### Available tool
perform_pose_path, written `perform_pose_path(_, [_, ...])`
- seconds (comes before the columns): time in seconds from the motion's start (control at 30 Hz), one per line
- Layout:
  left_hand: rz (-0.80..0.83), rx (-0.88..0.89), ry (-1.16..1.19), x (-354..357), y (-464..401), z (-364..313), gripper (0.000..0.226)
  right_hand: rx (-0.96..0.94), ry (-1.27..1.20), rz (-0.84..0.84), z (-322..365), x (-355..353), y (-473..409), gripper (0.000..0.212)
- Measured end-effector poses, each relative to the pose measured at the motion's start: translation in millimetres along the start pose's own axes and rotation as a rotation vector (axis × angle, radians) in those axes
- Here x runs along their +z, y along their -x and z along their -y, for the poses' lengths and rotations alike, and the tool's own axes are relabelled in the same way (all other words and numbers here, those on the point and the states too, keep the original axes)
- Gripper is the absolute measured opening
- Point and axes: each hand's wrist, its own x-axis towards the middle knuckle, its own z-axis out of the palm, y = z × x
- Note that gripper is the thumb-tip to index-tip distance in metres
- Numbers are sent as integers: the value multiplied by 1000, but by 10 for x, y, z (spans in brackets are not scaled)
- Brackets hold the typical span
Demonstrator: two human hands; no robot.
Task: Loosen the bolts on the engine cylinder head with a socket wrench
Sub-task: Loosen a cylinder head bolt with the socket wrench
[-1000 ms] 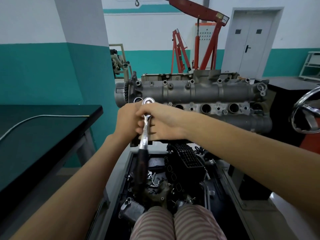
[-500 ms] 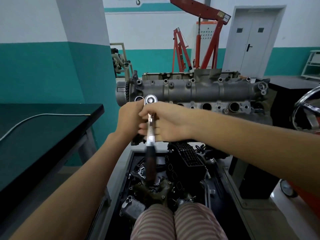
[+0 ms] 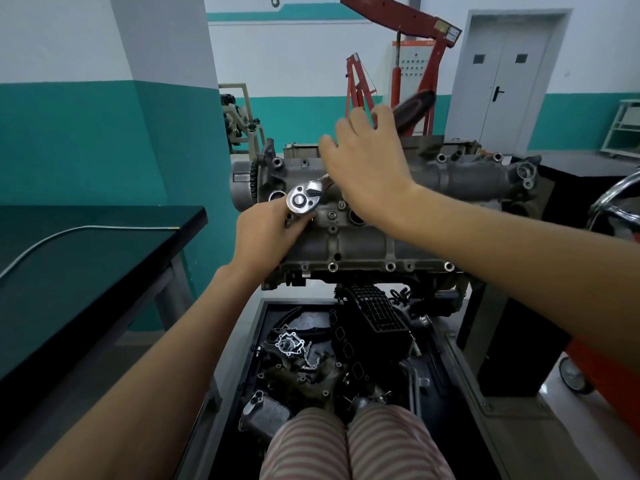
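Cylinder head (image 3: 349,244) serves as the reference: one grey casting, lying lengthwise across the middle of the view on its stand. One socket wrench (image 3: 304,199) is on it; the chrome ratchet head sits at the head's left end, and the shaft runs up and to the right, ending in a black grip that is motion-blurred above the head's far edge. The socket and the bolt under the ratchet head are hidden.

Two bare hands are on the tool. Left hand (image 3: 268,230) is at the head's left end, fingers curled round the ratchet head from below with the thumb against its rim. Right hand (image 3: 369,164) lies over the mid-shaft above the head's upper face; its fingers are loosely spread and bent over the shaft, and whether they close fully round it cannot be told.

Along the head's near flange, five small holes show in a row; three larger round bores show on the upper face, the rest covered by the right arm.

One black table (image 3: 104,271) stands left of the head, its corner edge near the left forearm, with a gap of floor between. One open tray of dark engine parts (image 3: 339,358) lies below the head's near edge. One red engine hoist (image 3: 398,57) stands behind the head, well apart.
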Motion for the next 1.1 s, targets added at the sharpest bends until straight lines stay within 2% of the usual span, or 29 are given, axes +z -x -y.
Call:
perform_pose_path(0.1, [35,6,27,-12,1,-8,24,91,-121,111,210,53,141,25])
perform_pose_path(0.17, [31,15,52,-32,8,-30,23,149,-402,265,286,34,220,19])
perform_pose_path(0.23, [64,1,28,-33,2,-31,21,186,-1003,616,312,15,266,15])
perform_pose_path(0.3, [145,-30,-37,-30,-11,5,20,331,-1763,1035,410,-62,307,9])
perform_pose_path(0.33, [172,-40,-60,-28,-17,27,20,398,-2000,1128,461,-62,326,10])
perform_pose_path(0.37, [187,-47,-73,-27,-21,40,18,412,-2071,1124,495,-29,331,12])
perform_pose_path(0.4, [183,-51,-77,-28,-22,34,16,391,-1988,1077,498,-6,331,15])
perform_pose_path(0.43, [162,-50,-71,-32,-20,16,14,328,-1784,1011,460,4,323,16])
perform_pose_path(0.53, [71,-5,-10,-40,-16,-28,11,78,-856,737,152,-44,211,17])
perform_pose_path(0.57, [50,18,-7,-40,-12,-42,12,18,-514,596,52,-75,159,20])
perform_pose_path(0.6, [33,34,-10,-38,-11,-48,12,-16,-281,430,-7,-106,114,18])
perform_pose_path(0.67, [12,36,-6,-33,-5,-40,13,-53,-99,195,-34,-148,46,10])
perform_pose_path(0.77, [42,13,3,-36,2,-5,23,-123,-27,71,93,-114,20,20])
perform_pose_path(0.87, [68,7,60,-67,4,-19,32,-50,-144,151,305,-69,132,33])
perform_pose_path(0.93, [71,0,95,-110,1,-81,37,92,-412,291,393,-51,193,42])
perform_pose_path(1.0, [131,-12,94,-158,0,-130,31,244,-939,525,437,-52,223,44])
perform_pose_path(1.07, [229,-57,54,-144,3,-88,14,429,-1576,787,510,-72,236,22])
perform_pose_path(1.1, [240,-83,70,-136,2,-58,18,507,-1833,893,537,-88,236,7])
